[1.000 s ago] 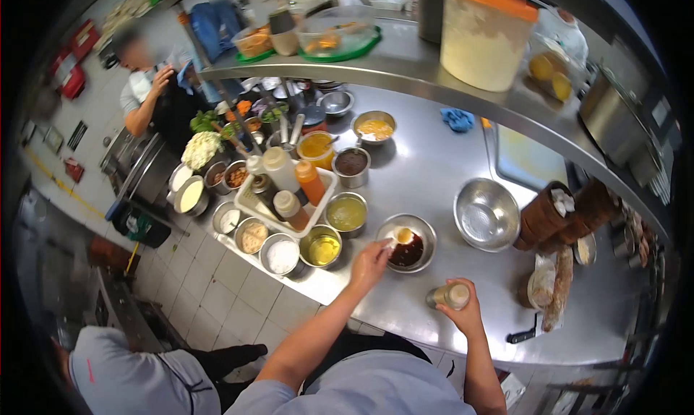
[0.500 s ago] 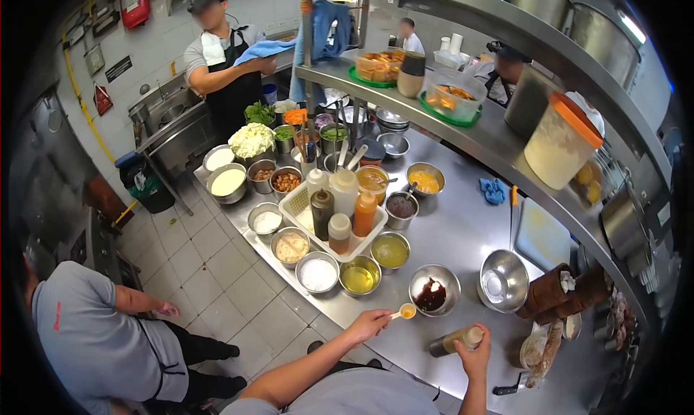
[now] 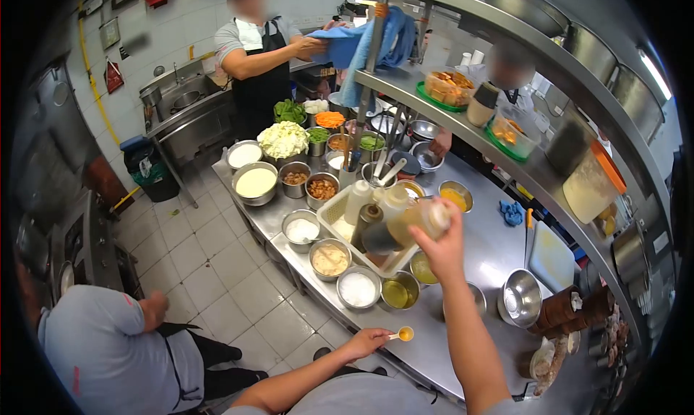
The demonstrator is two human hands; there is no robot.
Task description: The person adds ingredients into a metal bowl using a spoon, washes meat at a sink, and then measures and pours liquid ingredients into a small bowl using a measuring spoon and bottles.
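Observation:
My left hand point(image 3: 367, 342) is closed on the handle of a small measuring spoon point(image 3: 405, 334) with a yellow-orange content, held near the table's front edge. Raised over the white basket point(image 3: 334, 211) of squeeze bottles, my right hand point(image 3: 442, 243) grips a bottle point(image 3: 412, 225) that is tilted on its side and partly blurred. My right forearm hides most of a metal bowl point(image 3: 476, 299). Bowls of white powder point(image 3: 358, 288), of a beige mix point(image 3: 330, 259) and of yellow liquid point(image 3: 399, 292) stand beside the basket.
An overhead shelf point(image 3: 463, 129) crosses the upper right. An empty steel bowl point(image 3: 520, 298) and a cutting board point(image 3: 551, 257) are at the right. One person point(image 3: 264, 61) holds a blue cloth at the back; another point(image 3: 108, 343) stands at the lower left.
The bottle in my right hand has gone from the table's front up and left to the basket. My left hand has drawn the spoon back from the bowl. The view has shifted.

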